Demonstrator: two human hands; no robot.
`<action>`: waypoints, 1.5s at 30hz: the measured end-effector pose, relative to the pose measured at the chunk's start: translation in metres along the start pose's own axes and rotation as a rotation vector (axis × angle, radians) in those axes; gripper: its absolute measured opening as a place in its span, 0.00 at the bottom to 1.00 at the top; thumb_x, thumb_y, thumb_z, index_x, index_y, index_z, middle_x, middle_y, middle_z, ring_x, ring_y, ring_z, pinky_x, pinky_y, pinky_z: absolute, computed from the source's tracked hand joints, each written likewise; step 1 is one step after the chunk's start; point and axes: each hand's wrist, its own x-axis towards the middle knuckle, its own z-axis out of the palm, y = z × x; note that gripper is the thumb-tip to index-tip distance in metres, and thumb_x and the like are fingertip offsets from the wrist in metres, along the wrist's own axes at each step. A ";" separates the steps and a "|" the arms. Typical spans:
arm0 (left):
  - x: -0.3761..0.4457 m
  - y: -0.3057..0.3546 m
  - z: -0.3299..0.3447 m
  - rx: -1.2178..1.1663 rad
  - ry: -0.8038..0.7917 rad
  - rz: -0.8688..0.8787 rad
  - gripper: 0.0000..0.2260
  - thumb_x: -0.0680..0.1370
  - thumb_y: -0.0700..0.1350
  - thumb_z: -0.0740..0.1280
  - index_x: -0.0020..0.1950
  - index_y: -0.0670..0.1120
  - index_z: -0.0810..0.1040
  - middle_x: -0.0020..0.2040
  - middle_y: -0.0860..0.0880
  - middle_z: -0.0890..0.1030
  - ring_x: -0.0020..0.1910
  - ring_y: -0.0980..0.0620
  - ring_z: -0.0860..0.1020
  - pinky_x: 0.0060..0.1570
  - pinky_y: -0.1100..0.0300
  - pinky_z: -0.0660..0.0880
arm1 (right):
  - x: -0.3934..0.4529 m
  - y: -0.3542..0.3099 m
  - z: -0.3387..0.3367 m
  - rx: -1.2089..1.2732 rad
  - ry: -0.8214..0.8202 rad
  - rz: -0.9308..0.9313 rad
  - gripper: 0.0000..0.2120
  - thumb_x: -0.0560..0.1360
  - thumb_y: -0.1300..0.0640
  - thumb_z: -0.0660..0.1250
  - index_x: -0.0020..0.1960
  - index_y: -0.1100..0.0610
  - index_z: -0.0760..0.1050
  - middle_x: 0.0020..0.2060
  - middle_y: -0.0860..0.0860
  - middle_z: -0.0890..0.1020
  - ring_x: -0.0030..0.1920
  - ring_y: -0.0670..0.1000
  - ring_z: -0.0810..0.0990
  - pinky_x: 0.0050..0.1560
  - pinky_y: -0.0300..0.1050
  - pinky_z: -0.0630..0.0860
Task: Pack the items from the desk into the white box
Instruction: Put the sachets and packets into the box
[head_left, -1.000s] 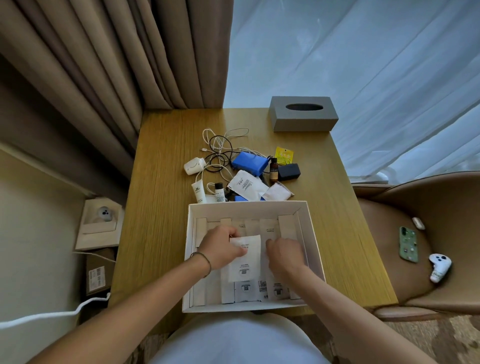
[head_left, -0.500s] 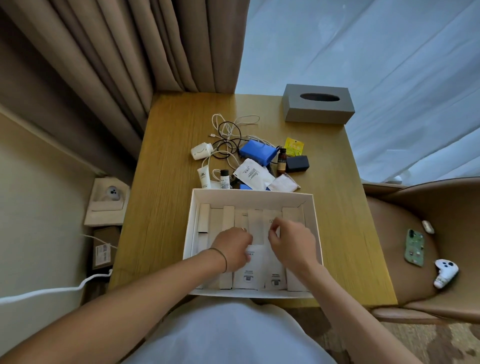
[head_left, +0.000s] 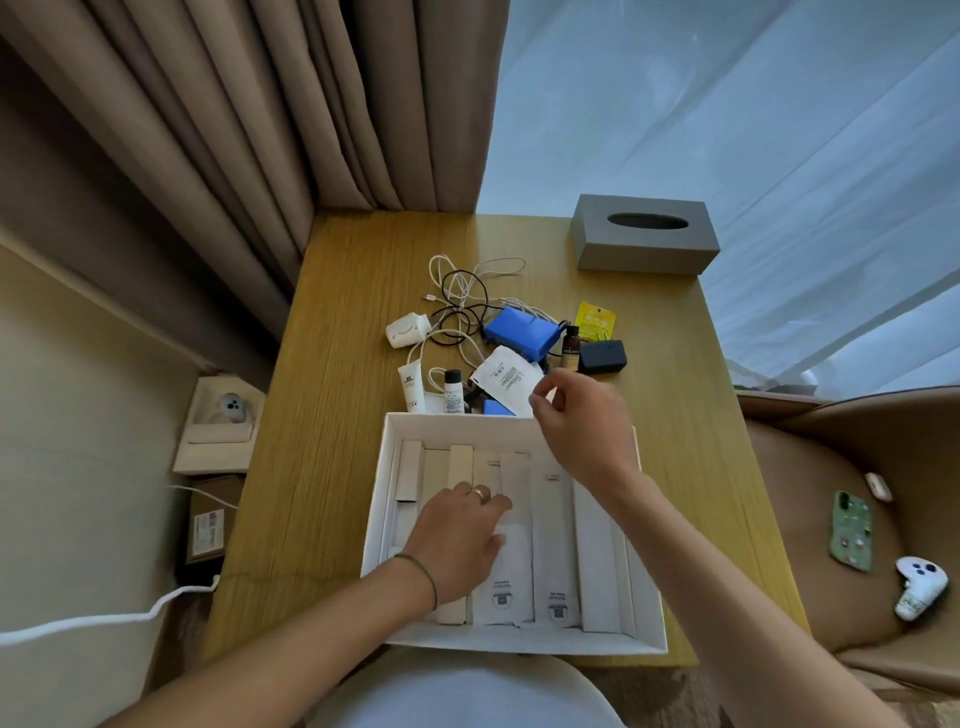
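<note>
**Just beyond the box's far wall, a sachet was within reach**

Nearest was the right hand (head_left: 582, 415), fingers pinched at the white sachet (head_left: 503, 380) (grasp unconfirmed), lying diagonally beyond the white box (head_left: 649, 597). The left hand (head_left: 460, 540) was spread flat, holding nothing, on packets inside.

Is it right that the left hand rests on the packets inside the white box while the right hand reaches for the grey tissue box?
Not quite. In the head view the right hand reaches the white sachet just beyond the white box, not the grey tissue box. The left hand does rest on the packets.
</note>
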 end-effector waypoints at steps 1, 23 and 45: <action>-0.003 0.000 -0.009 -0.072 0.042 0.001 0.18 0.80 0.52 0.64 0.70 0.54 0.72 0.59 0.52 0.80 0.56 0.52 0.76 0.57 0.56 0.75 | 0.014 -0.002 0.003 0.001 0.006 -0.005 0.05 0.78 0.54 0.68 0.47 0.52 0.83 0.35 0.46 0.83 0.33 0.46 0.76 0.31 0.42 0.73; 0.037 -0.089 -0.100 -0.310 0.357 -0.384 0.09 0.80 0.44 0.63 0.55 0.55 0.79 0.46 0.58 0.78 0.44 0.60 0.76 0.40 0.59 0.79 | 0.120 0.006 0.076 -0.487 -0.282 -0.064 0.18 0.71 0.57 0.69 0.61 0.52 0.76 0.53 0.54 0.84 0.50 0.57 0.82 0.43 0.49 0.79; 0.195 0.005 -0.062 -0.202 -0.090 -0.189 0.11 0.78 0.41 0.62 0.57 0.51 0.80 0.54 0.49 0.81 0.51 0.48 0.78 0.50 0.52 0.78 | 0.071 0.078 -0.031 0.799 0.176 0.508 0.08 0.76 0.62 0.70 0.54 0.58 0.79 0.47 0.56 0.85 0.45 0.56 0.85 0.41 0.53 0.84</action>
